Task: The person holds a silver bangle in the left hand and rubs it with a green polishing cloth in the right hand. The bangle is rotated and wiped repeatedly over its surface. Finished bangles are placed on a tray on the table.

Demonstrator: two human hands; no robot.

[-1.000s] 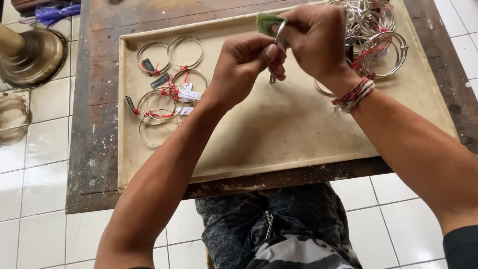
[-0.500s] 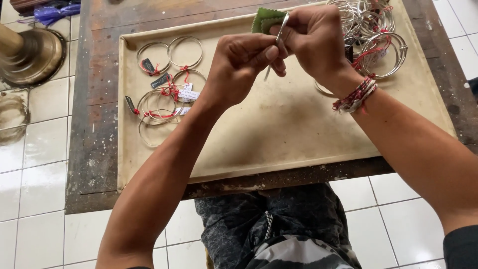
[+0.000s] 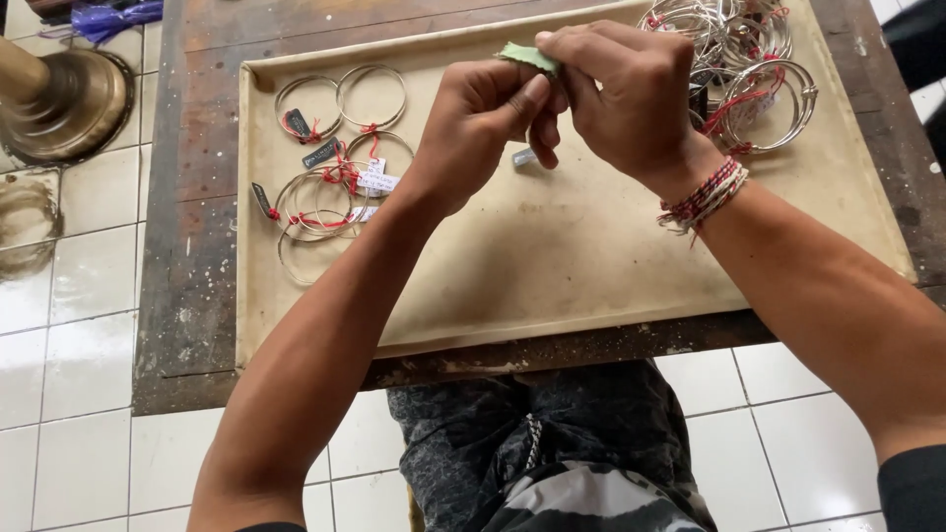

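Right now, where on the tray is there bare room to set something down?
Bare: the tray middle and near edge, between the left bangles and the right pile. Crowded: both those corners, and under the left hand and right hand.

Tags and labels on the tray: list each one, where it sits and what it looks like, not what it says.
Green slip: small, jagged-edged, pinched between left hand and right hand.
Dark tags: small black rectangles on red thread, among the bangles on the tray's left side.
White tag: pale paper rectangle by the same bangles.
Far-right bangle pile: red threads; tags too tangled to tell.
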